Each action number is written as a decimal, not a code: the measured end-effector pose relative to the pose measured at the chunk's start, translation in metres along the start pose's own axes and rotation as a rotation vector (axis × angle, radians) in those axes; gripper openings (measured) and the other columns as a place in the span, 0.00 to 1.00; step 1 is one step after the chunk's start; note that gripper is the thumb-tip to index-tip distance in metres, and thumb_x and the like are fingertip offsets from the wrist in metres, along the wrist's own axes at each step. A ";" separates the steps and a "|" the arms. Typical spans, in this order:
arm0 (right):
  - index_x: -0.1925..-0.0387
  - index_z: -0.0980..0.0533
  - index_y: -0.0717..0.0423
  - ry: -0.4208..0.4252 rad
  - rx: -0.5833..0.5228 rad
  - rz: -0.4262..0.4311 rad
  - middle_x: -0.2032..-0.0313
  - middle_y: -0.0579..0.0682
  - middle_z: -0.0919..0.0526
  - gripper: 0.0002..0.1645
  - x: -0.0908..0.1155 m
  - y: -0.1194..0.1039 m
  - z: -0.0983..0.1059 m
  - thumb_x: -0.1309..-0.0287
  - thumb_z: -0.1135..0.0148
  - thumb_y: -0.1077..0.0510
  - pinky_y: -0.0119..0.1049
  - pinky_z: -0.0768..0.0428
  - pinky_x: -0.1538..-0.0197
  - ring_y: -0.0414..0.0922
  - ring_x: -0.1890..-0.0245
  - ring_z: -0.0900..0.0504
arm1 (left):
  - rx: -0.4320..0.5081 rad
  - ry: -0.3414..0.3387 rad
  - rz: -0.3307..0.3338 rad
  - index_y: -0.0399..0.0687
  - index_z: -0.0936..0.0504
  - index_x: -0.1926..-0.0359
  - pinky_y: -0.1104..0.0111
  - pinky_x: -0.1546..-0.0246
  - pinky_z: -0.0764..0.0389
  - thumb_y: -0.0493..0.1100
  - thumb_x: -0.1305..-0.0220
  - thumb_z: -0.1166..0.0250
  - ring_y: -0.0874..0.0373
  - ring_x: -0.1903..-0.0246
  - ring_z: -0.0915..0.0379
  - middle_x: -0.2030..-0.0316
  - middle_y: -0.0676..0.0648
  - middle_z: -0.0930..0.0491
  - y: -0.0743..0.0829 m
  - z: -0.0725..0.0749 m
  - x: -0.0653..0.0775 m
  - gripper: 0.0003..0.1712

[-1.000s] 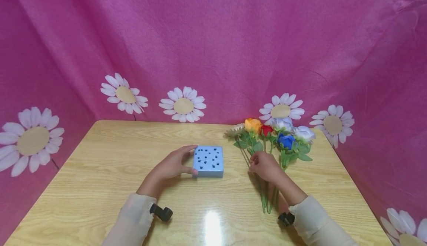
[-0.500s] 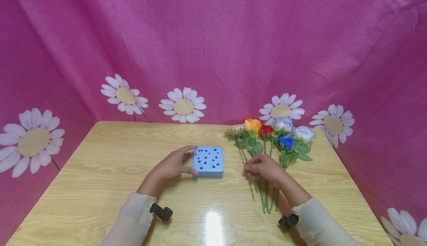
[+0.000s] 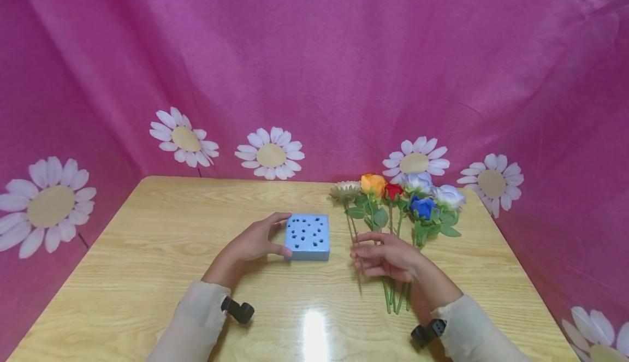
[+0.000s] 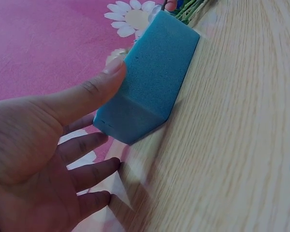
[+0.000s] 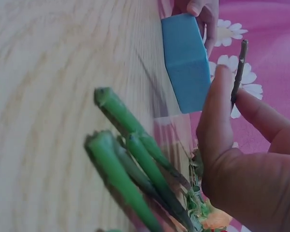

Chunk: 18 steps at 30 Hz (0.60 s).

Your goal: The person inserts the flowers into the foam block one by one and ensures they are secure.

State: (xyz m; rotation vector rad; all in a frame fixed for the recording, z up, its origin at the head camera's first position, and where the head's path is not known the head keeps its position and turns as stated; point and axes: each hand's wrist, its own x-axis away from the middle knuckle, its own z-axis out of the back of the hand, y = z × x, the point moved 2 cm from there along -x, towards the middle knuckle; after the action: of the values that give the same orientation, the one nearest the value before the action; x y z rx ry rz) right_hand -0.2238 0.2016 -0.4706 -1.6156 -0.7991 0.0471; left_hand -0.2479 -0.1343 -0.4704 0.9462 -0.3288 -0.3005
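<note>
A light blue foam block [image 3: 307, 235] with several holes in its top sits mid-table. My left hand [image 3: 253, 243] holds its left side, thumb at the near corner and forefinger at the far one. In the left wrist view the thumb [image 4: 94, 92] lies on the block's edge. My right hand [image 3: 385, 255] pinches a thin brown stem [image 5: 239, 70] between thumb and fingers, just right of the block. A whitish artificial flower [image 3: 346, 189] tops this stem, at the left end of the row of blooms.
Beside and under the right hand lie more artificial flowers: an orange rose [image 3: 373, 184], a red rose [image 3: 393, 191], a blue rose [image 3: 422, 207] and pale ones. Their green stems [image 5: 121, 179] point toward the near edge. A pink curtain [image 3: 314, 78] closes off the table's back and sides.
The right hand has moved left toward the block, drawing the brown stem away from the green stems. Its fingers have spread somewhat. The left hand and block have stayed put.
</note>
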 end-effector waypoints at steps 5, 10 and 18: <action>0.28 0.41 0.68 -0.011 -0.024 0.013 0.54 0.56 0.12 0.32 0.001 0.001 -0.002 0.28 0.42 0.66 0.48 0.13 0.48 0.49 0.58 0.10 | 0.003 -0.010 -0.001 0.54 0.36 0.23 0.47 0.23 0.47 0.47 0.49 0.17 0.44 0.23 0.44 0.24 0.43 0.35 -0.001 0.000 0.000 0.55; 0.28 0.42 0.67 -0.014 -0.047 0.045 0.53 0.56 0.13 0.32 0.000 0.000 -0.004 0.28 0.42 0.67 0.51 0.15 0.46 0.49 0.58 0.10 | 0.003 -0.020 -0.008 0.54 0.37 0.22 0.48 0.23 0.46 0.49 0.47 0.18 0.45 0.23 0.44 0.24 0.44 0.36 0.000 0.001 0.000 0.55; 0.32 0.38 0.67 0.015 -0.042 0.102 0.53 0.57 0.13 0.27 -0.001 -0.004 -0.013 0.28 0.43 0.69 0.51 0.15 0.46 0.51 0.56 0.10 | 0.022 -0.031 -0.005 0.53 0.37 0.22 0.47 0.23 0.48 0.48 0.42 0.21 0.44 0.22 0.45 0.24 0.44 0.36 0.001 0.001 0.001 0.51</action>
State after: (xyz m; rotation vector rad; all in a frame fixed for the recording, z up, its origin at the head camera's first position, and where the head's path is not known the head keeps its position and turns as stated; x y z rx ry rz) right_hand -0.2210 0.1901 -0.4644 -1.6943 -0.7096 0.0911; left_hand -0.2470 -0.1352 -0.4688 0.9650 -0.3588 -0.3172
